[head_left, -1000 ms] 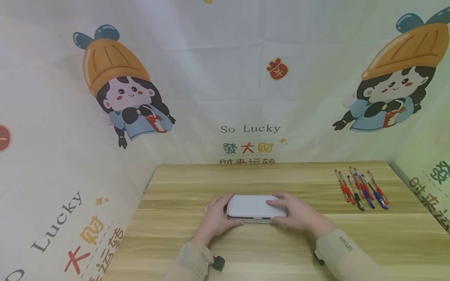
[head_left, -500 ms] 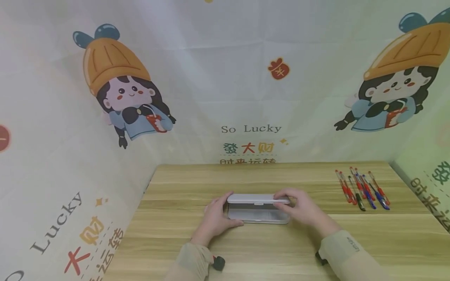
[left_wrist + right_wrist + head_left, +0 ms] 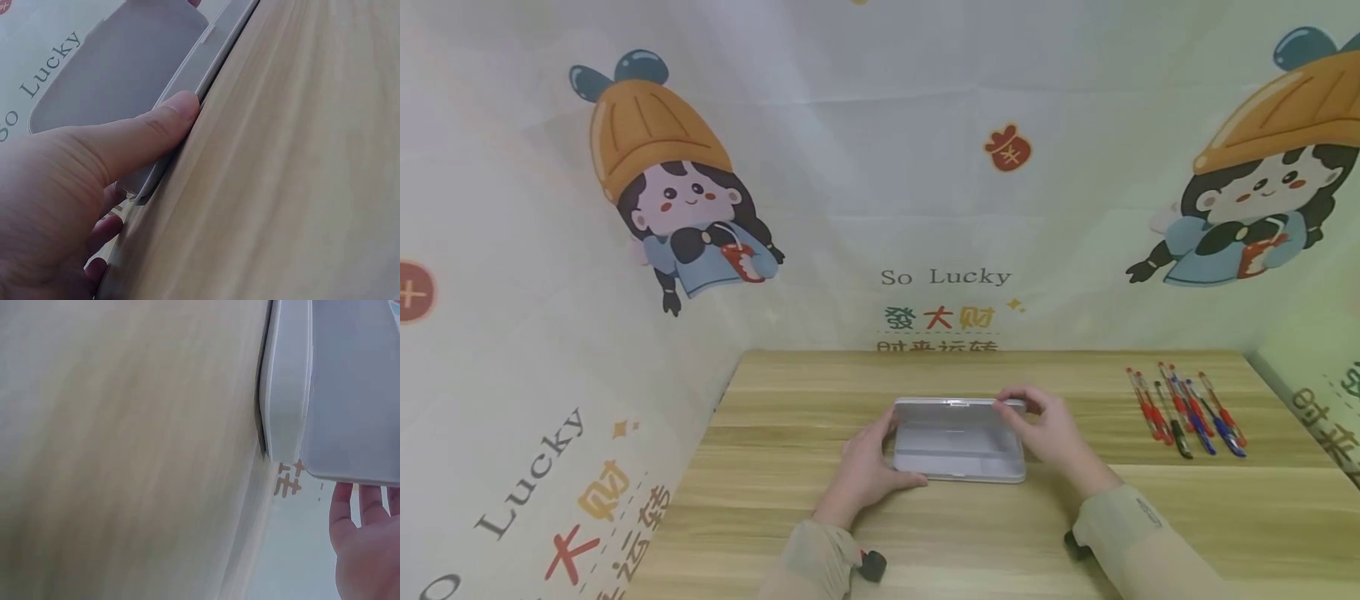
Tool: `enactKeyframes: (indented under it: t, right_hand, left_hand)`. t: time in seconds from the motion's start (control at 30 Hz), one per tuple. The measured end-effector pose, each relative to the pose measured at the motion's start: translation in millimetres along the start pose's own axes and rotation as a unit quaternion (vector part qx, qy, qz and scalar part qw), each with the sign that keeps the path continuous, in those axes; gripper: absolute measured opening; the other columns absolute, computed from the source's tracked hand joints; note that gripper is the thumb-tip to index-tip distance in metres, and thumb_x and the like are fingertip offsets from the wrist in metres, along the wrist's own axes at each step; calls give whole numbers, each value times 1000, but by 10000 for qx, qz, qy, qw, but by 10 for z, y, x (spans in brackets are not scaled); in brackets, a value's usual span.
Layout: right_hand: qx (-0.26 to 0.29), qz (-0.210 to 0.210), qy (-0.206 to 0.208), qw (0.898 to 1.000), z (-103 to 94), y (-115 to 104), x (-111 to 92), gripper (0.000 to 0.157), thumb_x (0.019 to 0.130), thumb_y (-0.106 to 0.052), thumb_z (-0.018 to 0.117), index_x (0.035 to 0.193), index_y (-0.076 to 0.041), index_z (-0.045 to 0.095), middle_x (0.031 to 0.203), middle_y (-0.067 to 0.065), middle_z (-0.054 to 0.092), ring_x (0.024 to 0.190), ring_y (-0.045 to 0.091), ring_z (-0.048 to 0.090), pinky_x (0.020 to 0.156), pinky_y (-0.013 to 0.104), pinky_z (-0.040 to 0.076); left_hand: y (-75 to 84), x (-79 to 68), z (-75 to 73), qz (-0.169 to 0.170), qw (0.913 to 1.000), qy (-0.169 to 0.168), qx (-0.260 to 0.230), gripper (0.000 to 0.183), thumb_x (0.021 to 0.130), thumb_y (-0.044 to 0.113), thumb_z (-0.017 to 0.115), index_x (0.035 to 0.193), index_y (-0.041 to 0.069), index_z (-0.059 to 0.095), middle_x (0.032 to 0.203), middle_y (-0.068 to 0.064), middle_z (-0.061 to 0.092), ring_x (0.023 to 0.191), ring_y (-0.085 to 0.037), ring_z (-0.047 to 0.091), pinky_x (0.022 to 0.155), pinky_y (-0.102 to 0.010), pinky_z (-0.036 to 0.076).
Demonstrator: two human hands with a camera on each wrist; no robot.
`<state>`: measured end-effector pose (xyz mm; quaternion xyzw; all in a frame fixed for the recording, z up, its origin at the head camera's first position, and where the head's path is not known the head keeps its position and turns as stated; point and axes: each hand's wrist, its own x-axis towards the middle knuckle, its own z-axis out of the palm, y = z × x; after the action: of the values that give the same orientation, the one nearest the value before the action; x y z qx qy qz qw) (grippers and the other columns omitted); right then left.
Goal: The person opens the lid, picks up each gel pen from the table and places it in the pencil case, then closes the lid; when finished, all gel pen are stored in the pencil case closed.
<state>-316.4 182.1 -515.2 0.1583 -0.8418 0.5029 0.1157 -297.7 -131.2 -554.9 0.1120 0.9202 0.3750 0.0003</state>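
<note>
A pale grey-white pencil case point(image 3: 964, 478) lies on the wooden table with its hinged lid point(image 3: 947, 412) raised and its inside in sight. My left hand point(image 3: 868, 465) grips the left end of the case; in the left wrist view the thumb point(image 3: 150, 134) presses on the front wall and the other fingers go behind the end. At the right end of the lid my right hand point(image 3: 1051, 429) holds the edge between thumb and fingers. From the right wrist, fingers point(image 3: 342, 512) show along the lid's end, some of them hidden behind it.
Several gel pens point(image 3: 1195, 417) with red, blue and black grips lie in a bunch at the table's point(image 3: 805, 392) back right. A printed cloth point(image 3: 820, 183) hangs behind the table and along its sides.
My right hand has swung the lid up and back from the case, which was closed a second ago. The left hand keeps its grip on the left end.
</note>
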Motion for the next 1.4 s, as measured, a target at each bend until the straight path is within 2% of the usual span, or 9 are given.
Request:
enactKeyframes:
  t: [0.17, 0.4, 0.57, 0.77, 0.93, 1.07, 1.17, 1.3, 1.4]
  right_hand:
    - [227, 68, 306, 9992, 67, 31, 102, 17, 103, -8, 75, 117, 2, 76, 123, 23, 78, 95, 0, 67, 86, 17, 59]
    - [-105, 506, 345, 9981, 89, 44, 262, 24, 106, -19, 74, 123, -2, 76, 120, 22, 78, 76, 10, 57, 65, 19, 49]
    - [-327, 808, 268, 9958, 83, 39, 374, 30, 108, -28, 72, 127, -5, 76, 134, 22, 76, 87, 12, 58, 75, 21, 50]
    - [-190, 1281, 268, 9912, 125, 81, 471, 32, 108, -30, 71, 130, -7, 75, 140, 21, 73, 80, 17, 51, 71, 25, 45]
    - [-228, 1341, 289, 9903, 152, 119, 516, 33, 109, -27, 70, 131, -3, 74, 148, 24, 69, 116, 35, 68, 97, 39, 56]
    - [-251, 1455, 184, 9889, 156, 146, 555, 36, 110, -28, 68, 134, -1, 72, 155, 27, 63, 145, 47, 58, 121, 61, 50]
    - [-246, 1657, 86, 9858, 162, 161, 586, 39, 110, -32, 67, 136, -2, 71, 161, 27, 58, 154, 52, 49, 129, 67, 40]
    - [-176, 1821, 51, 9831, 184, 192, 602, 41, 110, -34, 67, 137, -3, 70, 164, 27, 54, 157, 53, 45, 132, 68, 36]
    - [-127, 1711, 129, 9851, 194, 213, 582, 41, 110, -34, 67, 137, -3, 71, 160, 26, 59, 148, 50, 54, 124, 64, 47]
  left_hand:
    - [-16, -2, 4, 50, 10000, 54, 37, 132, 66, 46, 106, 173, 14, 35, 164, -6, 61, 155, -42, 51, 135, -67, 27]
    - [-41, -2, 14, 80, 9999, 47, 61, 134, 66, 48, 106, 173, 12, 34, 167, -4, 58, 156, -43, 50, 135, -68, 26]
    - [-26, 7, 0, 115, 9999, 60, 78, 132, 66, 46, 106, 173, 12, 36, 166, -6, 59, 156, -42, 51, 132, -69, 29]
    - [-13, 1, -11, 97, 9999, 51, 59, 130, 66, 46, 106, 172, 15, 37, 168, -10, 56, 156, -42, 51, 132, -69, 29]
    - [-17, 9, 6, 76, 10000, 49, -1, 129, 65, 45, 106, 171, 15, 40, 168, -12, 55, 156, -43, 50, 133, -70, 28]
    - [-13, 26, 8, 40, 10000, 27, -2, 129, 64, 44, 107, 170, 15, 41, 169, -11, 55, 157, -42, 49, 133, -69, 28]
    - [-4, 31, -2, 61, 10000, -7, -10, 126, 65, 43, 107, 170, 16, 42, 168, -9, 56, 157, -41, 50, 132, -70, 28]
    - [2, 18, -7, 73, 10000, -46, -8, 123, 66, 42, 106, 169, 16, 44, 168, -8, 57, 157, -40, 50, 132, -71, 29]
    - [0, 8, -9, 84, 10000, -52, 10, 124, 65, 42, 107, 169, 15, 43, 167, -9, 57, 157, -40, 50, 132, -72, 29]
